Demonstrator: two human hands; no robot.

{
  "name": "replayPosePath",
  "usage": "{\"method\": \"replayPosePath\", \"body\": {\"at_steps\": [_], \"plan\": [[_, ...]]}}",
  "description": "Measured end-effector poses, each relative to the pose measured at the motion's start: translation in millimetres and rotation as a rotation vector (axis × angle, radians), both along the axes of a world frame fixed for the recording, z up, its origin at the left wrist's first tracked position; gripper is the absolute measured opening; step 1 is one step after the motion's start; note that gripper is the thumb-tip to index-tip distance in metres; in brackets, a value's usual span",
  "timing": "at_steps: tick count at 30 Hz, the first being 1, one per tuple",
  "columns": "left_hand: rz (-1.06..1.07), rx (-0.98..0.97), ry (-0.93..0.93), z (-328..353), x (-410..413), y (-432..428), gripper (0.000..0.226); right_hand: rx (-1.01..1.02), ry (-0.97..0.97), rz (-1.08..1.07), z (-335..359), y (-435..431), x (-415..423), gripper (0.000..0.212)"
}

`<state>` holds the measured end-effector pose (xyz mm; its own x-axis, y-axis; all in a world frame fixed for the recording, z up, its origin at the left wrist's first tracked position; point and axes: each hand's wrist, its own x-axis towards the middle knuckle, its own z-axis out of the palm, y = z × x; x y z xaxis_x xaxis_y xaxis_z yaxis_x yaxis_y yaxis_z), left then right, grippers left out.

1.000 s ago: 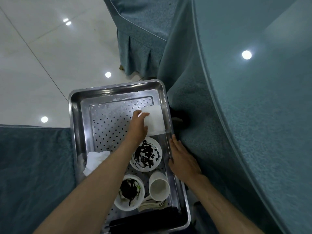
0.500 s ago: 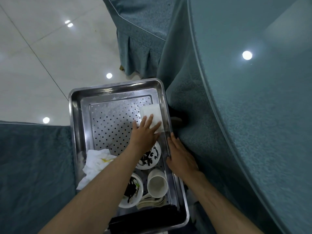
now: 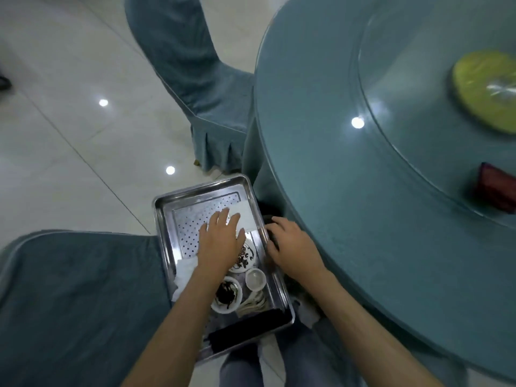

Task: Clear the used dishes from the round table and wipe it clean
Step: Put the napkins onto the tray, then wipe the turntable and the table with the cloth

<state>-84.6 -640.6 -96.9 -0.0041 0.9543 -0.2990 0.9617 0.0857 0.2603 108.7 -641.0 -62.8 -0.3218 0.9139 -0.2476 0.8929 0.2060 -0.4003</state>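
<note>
A steel perforated tray (image 3: 163,219) sits low beside the round teal table (image 3: 349,233). It holds a sauce-stained plate (image 3: 248,256), a bowl with dark residue (image 3: 226,297), a white cup (image 3: 255,279), spoons (image 3: 254,302) and a crumpled napkin (image 3: 184,272). My left hand (image 3: 220,238) lies flat over the tray, its straight fingers touching a folded white cloth (image 3: 247,216). My right hand (image 3: 293,247) is at the tray's right rim with fingers curled over the edge.
A glass turntable (image 3: 418,121) on the table carries a yellow-green disc (image 3: 485,90) and a dark red item (image 3: 495,195). Teal-covered chairs stand behind the tray (image 3: 190,65) and at my left (image 3: 69,303). A black strip (image 3: 248,328) lies at the tray's near end.
The view has pulled back and up, showing the tabletop. My left hand let the white cloth lie and flattened on it. My right hand's fingers curled over the tray's rim.
</note>
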Motion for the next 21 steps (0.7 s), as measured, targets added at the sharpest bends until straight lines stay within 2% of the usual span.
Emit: {"method": "replayPosePath", "body": {"at_steps": [3,8,12,17,21], "plan": [[-0.054,0.062,-0.032,63.7,13.6,-10.1,0.046,0.099,-0.002,-0.092,50.3,-14.2,21.3,0.040],[-0.206,0.122,-0.029,124.5,45.8,-16.1,0.043,0.167,-0.035,-0.246,97.9,-35.9,67.6,0.036],[-0.343,0.191,-0.006,144.9,86.2,-8.9,0.036,0.201,-0.061,-0.375,122.5,-49.1,113.1,0.040],[-0.491,0.177,0.029,156.4,143.5,7.9,0.047,0.218,-0.103,-0.510,129.4,-59.9,178.7,0.039],[-0.552,0.190,0.026,152.1,193.1,32.0,0.046,0.203,-0.089,-0.608,115.9,-58.4,239.8,0.040]]}}
